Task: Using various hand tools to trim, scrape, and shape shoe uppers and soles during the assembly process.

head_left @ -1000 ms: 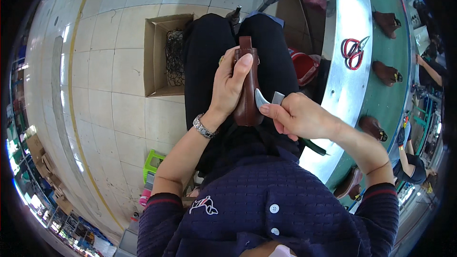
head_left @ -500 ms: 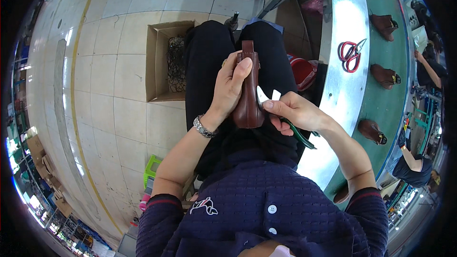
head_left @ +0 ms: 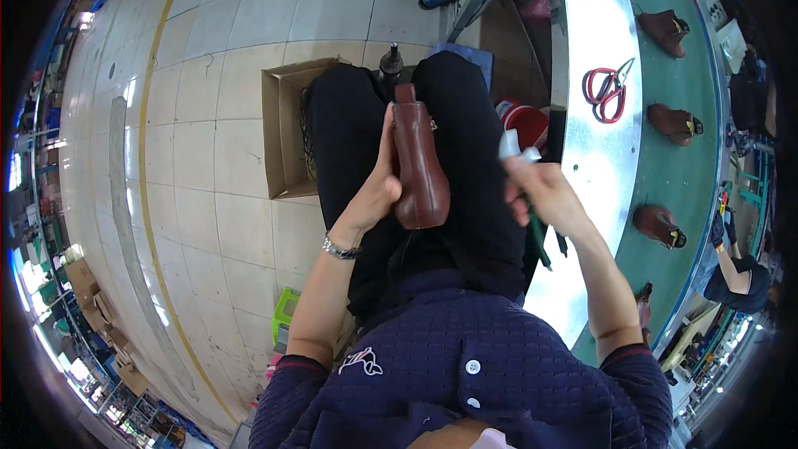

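A brown leather boot [head_left: 422, 166] lies over my lap, its pull tab at the far end and its rounded end toward me. My left hand [head_left: 372, 193] is round its left side, with fingers along the leather. Off to the right, apart from the boot, my right hand [head_left: 544, 191] is closed on a green-handled tool [head_left: 539, 237]. White pieces [head_left: 510, 145] stick out past its thumb and fingers; motion blur hides whether they belong to the tool.
Red-handled scissors [head_left: 607, 93] lie on the metal bench [head_left: 586, 162] to my right. Beyond, several brown boots [head_left: 675, 123] rest on a green belt [head_left: 644, 154]. A cardboard box [head_left: 274, 141] stands left of my legs, a red bucket [head_left: 524, 120] to their right.
My right hand has drawn away from the boot to the right with its tool. The boot and left hand have shifted slightly left, and the left thumb has come off the boot's top.
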Tool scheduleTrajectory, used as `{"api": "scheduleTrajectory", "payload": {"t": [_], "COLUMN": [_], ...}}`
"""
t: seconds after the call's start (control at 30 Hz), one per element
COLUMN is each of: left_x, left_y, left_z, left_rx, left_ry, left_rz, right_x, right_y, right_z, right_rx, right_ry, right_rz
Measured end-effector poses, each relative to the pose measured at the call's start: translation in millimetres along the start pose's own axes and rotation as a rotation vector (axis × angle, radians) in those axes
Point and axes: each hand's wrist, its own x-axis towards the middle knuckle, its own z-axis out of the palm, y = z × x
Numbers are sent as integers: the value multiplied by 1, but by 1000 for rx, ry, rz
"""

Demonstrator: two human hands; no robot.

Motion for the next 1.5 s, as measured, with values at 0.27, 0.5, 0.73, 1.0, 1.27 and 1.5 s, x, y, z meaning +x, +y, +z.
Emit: {"api": "scheduleTrajectory", "payload": {"t": [0.27, 0.5, 0.73, 1.0, 1.27, 1.5], "left_x": [-29, -16, -40, 6, 47, 72], "left_y": [-18, -19, -32, 95, 101, 98], "left_z": [-33, -5, -63, -20, -9, -8], "left_rx": [252, 103, -170, -53, -172, -55], "left_ry": [-165, 133, 419, 424, 324, 427], "left_rz": [-217, -115, 18, -103, -320, -346], "right_x": [-10, -50, -121, -54, -3, -20], "right_y": [126, 175, 236, 278, 200, 183], "right_z": [-67, -106, -167, -288, -290, -62], "right_rx": [-802, -597, 552, 553, 239, -484], "right_ry": [881, 1712, 1639, 1553, 1445, 989], "right_rz": [178, -105, 208, -146, -195, -91]}}
